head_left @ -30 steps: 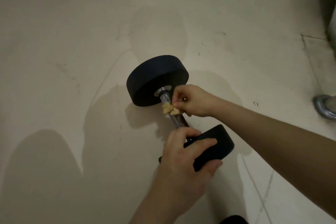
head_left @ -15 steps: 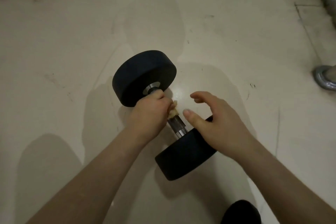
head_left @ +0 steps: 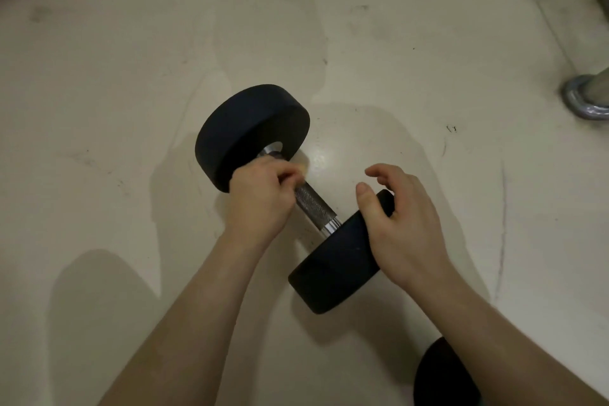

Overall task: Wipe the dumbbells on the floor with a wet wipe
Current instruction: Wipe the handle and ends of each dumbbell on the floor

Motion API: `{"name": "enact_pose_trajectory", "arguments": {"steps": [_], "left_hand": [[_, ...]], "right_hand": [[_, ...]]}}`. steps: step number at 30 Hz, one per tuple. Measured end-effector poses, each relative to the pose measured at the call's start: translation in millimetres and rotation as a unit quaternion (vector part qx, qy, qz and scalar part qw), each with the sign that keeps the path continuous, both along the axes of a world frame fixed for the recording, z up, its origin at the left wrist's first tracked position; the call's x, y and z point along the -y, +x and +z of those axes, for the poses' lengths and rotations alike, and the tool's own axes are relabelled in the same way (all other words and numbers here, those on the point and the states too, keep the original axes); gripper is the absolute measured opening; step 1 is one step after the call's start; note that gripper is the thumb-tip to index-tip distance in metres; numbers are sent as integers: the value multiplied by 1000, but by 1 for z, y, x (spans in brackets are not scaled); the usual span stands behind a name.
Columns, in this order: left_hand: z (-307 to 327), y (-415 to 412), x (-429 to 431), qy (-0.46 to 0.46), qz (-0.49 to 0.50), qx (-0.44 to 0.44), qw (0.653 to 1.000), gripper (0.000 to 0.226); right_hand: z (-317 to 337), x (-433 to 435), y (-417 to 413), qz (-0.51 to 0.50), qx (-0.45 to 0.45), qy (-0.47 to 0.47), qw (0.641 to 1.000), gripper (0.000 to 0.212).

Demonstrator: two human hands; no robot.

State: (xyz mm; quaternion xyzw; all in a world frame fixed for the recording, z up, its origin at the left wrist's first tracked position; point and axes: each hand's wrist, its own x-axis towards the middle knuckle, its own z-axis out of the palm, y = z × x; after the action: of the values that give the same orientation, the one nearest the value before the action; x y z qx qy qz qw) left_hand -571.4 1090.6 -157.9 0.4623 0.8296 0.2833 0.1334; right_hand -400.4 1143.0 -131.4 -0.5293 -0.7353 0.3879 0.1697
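No legible text, labels or numbers.

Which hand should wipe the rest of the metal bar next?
Left, most likely. The left hand holds the wipe on the bar, beside the far weight. The right hand holds nothing and lies over the near weight, well placed to steady it.

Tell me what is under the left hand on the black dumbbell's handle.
A scrap of yellowish wet wipe peeks out past the left hand gripping the knurled metal handle. The rest of it is hidden.
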Motion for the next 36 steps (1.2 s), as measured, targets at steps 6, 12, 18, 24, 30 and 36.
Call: {"name": "enact_pose_trajectory", "arguments": {"steps": [6, 12, 18, 24, 30, 36], "left_hand": [[-2, 5, 1, -9, -172, -38, 984, 10], [-10, 19, -4, 25, -105, 15, 994, 11], [-19, 13, -13, 96, -148, -23, 984, 13], [-15, 30, -13, 71, -138, 4, 988, 16], [-19, 11, -39, 103, 72, 46, 991, 13], [-10, 45, -52, 62, -114, 89, 988, 29]], "right_hand": [[-5, -16, 5, -65, -48, -67, 994, 22], [-11, -32, 10, -108, -19, -110, 988, 24], [15, -39, 16, -65, 136, 28, 988, 39], [21, -9, 9, 84, 226, 78, 967, 74], [14, -43, 22, 37, 88, -7, 995, 62], [-2, -86, 34, -58, -67, -153, 984, 47]]}}
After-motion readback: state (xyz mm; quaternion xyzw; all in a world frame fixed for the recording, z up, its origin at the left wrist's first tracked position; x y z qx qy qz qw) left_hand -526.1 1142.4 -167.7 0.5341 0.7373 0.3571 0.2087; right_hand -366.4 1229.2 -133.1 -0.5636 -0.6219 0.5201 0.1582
